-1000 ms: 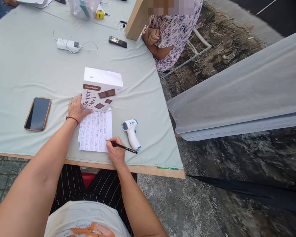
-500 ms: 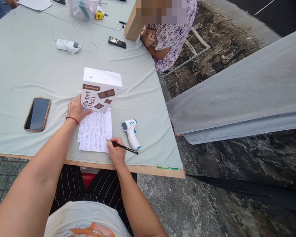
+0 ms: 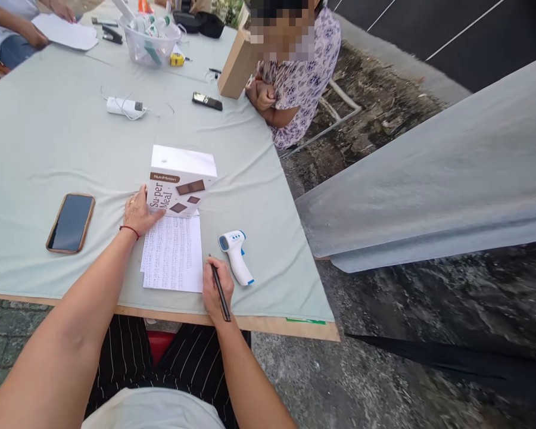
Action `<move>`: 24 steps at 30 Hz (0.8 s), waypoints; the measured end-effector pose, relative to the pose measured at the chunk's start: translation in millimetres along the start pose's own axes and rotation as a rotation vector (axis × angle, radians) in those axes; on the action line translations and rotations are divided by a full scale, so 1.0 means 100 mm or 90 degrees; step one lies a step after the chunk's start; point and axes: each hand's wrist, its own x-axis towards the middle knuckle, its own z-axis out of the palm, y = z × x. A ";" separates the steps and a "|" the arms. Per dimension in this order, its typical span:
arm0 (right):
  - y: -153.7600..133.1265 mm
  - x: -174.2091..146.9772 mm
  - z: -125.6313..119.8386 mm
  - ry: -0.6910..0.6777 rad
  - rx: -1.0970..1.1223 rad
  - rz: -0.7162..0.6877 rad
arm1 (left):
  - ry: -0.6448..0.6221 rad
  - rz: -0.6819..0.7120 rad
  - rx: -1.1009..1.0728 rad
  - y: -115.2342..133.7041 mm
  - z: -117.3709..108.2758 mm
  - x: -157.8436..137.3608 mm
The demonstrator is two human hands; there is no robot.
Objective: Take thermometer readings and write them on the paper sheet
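Note:
A white box [image 3: 183,193] with "NutriMotion Super Meal" on its front stands at the top of some sheets of paper [image 3: 172,256] covered in dense rows of marks. My left hand [image 3: 138,213] rests against the box's lower left corner, fingers along its side and thumb stretched across the lower front. Just off the right edge of the paper, my right hand [image 3: 217,287] pinches a black pen [image 3: 221,293], whose rear end points back toward my wrist. A white and blue infrared thermometer [image 3: 236,256] lies right of that hand.
A phone in a brown case [image 3: 70,223] lies at left. Farther off are a white device with a cord [image 3: 125,108], a black phone [image 3: 206,100], a tape measure [image 3: 177,59] and a clear plastic basket [image 3: 149,50]. One person sits at the right edge beside a cardboard box [image 3: 236,65]; another holds papers at far left.
My right hand has drawn right, off the paper, and the pen has turned so its rear end points toward me. The view has tilted up slightly. My left hand stays at the box.

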 end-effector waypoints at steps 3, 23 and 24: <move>0.20 0.17 -0.04 -0.081 -0.081 -0.117 | 0.010 -0.004 -0.023 -0.06 0.01 0.00; 0.39 0.63 -0.43 -0.179 -0.335 0.323 | 0.090 -0.020 -0.041 -0.14 0.04 -0.01; 0.35 0.67 -0.40 -0.173 -0.274 0.339 | 0.089 -0.020 -0.035 -0.14 0.04 -0.01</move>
